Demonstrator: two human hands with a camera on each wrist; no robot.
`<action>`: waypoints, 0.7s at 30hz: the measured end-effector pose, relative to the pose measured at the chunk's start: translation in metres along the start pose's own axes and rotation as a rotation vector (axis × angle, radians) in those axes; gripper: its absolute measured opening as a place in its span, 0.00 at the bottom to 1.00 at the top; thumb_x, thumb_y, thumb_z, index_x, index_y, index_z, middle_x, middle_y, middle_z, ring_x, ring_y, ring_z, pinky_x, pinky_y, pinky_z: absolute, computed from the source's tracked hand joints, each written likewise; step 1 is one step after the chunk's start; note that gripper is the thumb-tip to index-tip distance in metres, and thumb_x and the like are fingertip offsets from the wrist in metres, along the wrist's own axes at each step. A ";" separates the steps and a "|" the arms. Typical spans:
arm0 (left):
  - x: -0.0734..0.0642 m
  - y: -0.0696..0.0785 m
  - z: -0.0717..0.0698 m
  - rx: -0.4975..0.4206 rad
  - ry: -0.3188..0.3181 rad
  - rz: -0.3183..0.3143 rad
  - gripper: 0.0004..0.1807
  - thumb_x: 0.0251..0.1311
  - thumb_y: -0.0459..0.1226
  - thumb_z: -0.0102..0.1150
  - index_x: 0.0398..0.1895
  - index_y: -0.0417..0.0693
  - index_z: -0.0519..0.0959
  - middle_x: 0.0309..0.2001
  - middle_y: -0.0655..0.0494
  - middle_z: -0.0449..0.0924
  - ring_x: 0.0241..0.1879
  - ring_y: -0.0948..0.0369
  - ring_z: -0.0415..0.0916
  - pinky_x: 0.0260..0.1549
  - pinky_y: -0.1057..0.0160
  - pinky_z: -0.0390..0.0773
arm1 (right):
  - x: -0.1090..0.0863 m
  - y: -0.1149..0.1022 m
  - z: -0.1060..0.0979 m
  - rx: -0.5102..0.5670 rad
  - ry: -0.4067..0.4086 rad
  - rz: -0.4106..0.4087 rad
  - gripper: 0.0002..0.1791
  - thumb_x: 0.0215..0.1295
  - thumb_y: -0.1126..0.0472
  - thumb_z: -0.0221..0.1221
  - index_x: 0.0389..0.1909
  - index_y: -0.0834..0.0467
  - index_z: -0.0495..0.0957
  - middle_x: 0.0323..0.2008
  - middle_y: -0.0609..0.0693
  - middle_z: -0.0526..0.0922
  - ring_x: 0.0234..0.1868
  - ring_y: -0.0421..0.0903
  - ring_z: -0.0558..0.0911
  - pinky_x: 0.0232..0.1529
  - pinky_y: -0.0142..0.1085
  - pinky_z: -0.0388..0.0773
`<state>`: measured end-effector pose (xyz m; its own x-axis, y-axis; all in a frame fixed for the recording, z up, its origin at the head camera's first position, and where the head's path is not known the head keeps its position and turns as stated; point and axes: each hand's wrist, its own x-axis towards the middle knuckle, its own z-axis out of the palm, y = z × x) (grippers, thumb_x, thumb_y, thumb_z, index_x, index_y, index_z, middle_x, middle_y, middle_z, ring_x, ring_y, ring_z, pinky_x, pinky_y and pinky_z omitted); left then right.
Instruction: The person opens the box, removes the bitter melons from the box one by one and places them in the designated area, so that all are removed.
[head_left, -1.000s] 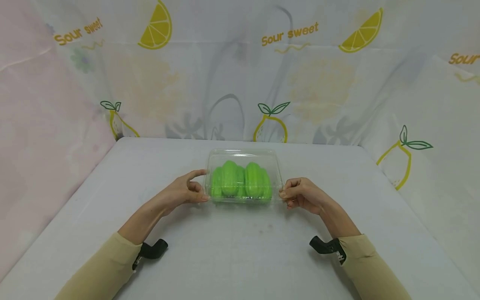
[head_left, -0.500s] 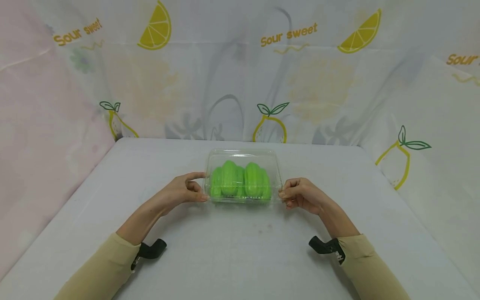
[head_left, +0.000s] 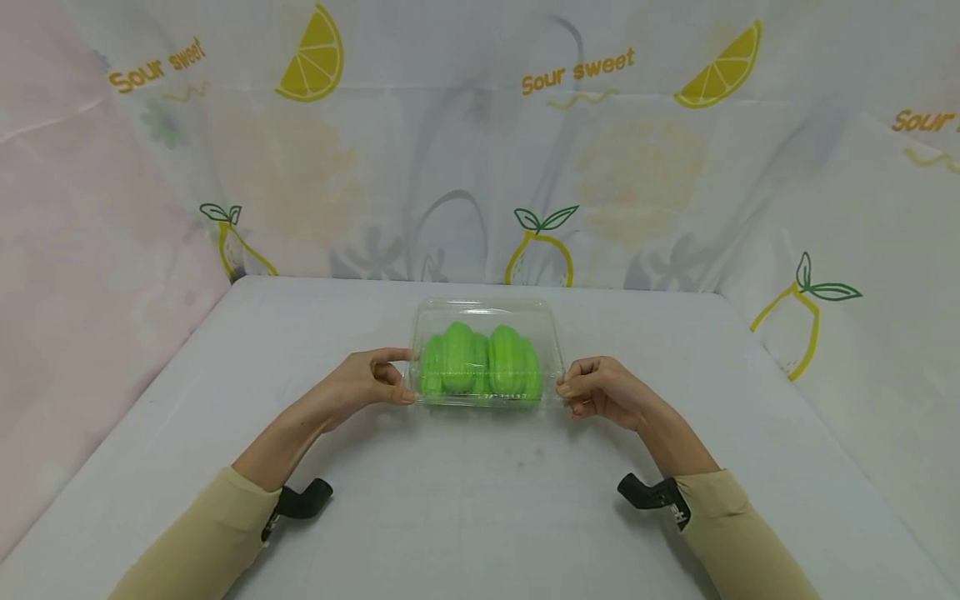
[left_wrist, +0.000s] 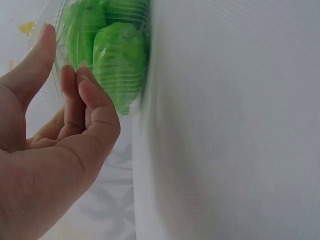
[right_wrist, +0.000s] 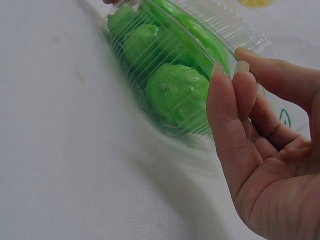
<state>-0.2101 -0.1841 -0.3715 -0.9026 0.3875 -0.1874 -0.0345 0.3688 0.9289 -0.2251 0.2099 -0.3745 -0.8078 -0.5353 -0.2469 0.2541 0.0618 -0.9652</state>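
Observation:
A clear plastic clamshell box (head_left: 487, 307) sits in the middle of the white table, its lid down over several light green, ridged, gourd-like pieces (head_left: 459, 358). My left hand (head_left: 366, 383) holds the box's near left corner, thumb at the front and index finger stretched along the left side. The other left fingers curl below the rim in the left wrist view. At the near right corner, my right hand (head_left: 607, 392) pinches the rim between thumb and fingers. Close up, the right wrist view shows the ribbed box wall and rounded green ends (right_wrist: 177, 92).
The white table (head_left: 480, 500) has its far edge just behind the box. Beyond hangs a pale cloth backdrop (head_left: 420, 167) printed with lemons. Both sleeves carry a black wrist camera, the left camera (head_left: 303, 500) and the right camera (head_left: 648, 492).
The left index finger has slid slightly nearer along the box's left side. The box and right hand have hardly moved.

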 end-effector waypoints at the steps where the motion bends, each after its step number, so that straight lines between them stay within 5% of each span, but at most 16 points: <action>1: 0.000 0.000 0.000 -0.001 0.000 0.002 0.44 0.54 0.37 0.73 0.73 0.39 0.61 0.33 0.55 0.78 0.37 0.60 0.77 0.45 0.67 0.78 | 0.000 0.000 0.000 -0.002 0.000 0.001 0.11 0.65 0.68 0.59 0.24 0.54 0.80 0.24 0.45 0.82 0.18 0.37 0.77 0.28 0.32 0.83; 21: 0.000 -0.002 0.001 -0.027 0.032 -0.007 0.36 0.54 0.35 0.73 0.65 0.32 0.69 0.36 0.55 0.74 0.38 0.61 0.73 0.45 0.66 0.81 | 0.002 0.001 0.000 -0.007 0.013 0.024 0.12 0.65 0.70 0.57 0.24 0.55 0.81 0.23 0.46 0.83 0.18 0.38 0.79 0.29 0.33 0.83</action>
<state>-0.2097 -0.1843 -0.3732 -0.9157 0.3574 -0.1836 -0.0517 0.3482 0.9360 -0.2262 0.2091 -0.3754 -0.8084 -0.5226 -0.2710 0.2698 0.0802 -0.9596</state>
